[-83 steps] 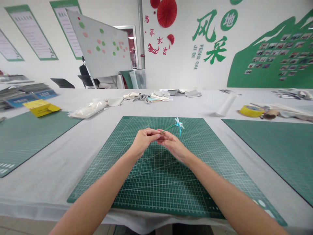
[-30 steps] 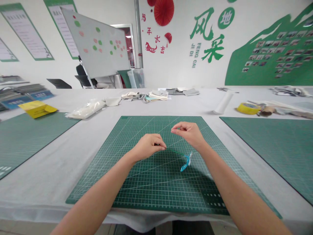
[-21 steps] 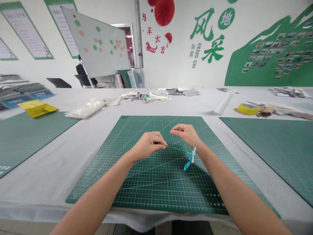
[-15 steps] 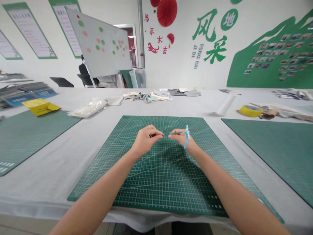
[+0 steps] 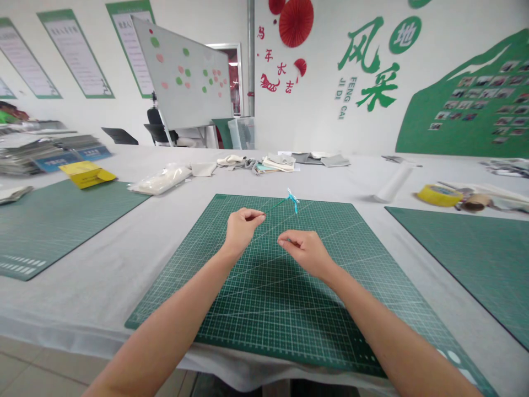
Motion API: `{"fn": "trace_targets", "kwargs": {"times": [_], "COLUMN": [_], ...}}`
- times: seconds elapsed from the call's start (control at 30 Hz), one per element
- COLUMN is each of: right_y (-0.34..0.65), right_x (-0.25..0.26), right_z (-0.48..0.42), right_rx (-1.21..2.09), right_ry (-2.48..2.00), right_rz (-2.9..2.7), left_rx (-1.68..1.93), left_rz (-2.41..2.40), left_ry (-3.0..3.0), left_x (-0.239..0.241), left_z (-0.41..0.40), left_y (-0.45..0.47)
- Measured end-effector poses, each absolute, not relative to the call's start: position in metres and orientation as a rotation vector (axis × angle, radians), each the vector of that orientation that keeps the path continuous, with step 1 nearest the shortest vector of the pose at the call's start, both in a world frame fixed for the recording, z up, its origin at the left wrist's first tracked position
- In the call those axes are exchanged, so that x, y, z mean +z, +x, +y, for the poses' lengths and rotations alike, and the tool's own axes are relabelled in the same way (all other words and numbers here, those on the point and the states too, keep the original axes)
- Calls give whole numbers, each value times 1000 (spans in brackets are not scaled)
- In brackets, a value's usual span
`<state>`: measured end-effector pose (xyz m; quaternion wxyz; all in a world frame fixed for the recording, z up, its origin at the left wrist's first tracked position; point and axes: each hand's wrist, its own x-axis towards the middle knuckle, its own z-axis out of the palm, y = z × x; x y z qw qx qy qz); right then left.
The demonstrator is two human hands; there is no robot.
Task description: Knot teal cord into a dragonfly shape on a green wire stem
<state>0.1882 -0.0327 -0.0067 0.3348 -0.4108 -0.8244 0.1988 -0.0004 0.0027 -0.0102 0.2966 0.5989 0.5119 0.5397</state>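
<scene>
Centrally placed cutting mat (image 5: 285, 309): gridded, beneath both hands.
Left hand (image 5: 242, 229): pinches blue-white flower ornament (image 5: 292, 199) above mat's far part.
Right hand (image 5: 306, 251): fingertips closed; contents too small to tell.
Green stem (image 5: 275, 207): apparently being positioned; next calls for steady pinch.
Beyond mat: fabric scraps (image 5: 279, 161); plastic packet (image 5: 161, 181) left, tape roll (image 5: 440, 195) right; none obstructs.
</scene>
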Motion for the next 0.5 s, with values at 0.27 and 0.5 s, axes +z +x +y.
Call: {"fn": "trace_targets", "kwargs": {"times": [0.27, 0.5], "right_y": [188, 188], "right_x": [3, 9], "right_z": [-42, -44], "right_rx": [592, 523], "right_ry": [-967, -952], "right_rz": [-2110, -2053], "left_rx": [1385, 1179], "left_rz": [1430, 1553], "left_ry": [1772, 2189], "left_x": [-12, -6], "left_z": [1, -11], "left_y": [1, 8]}}
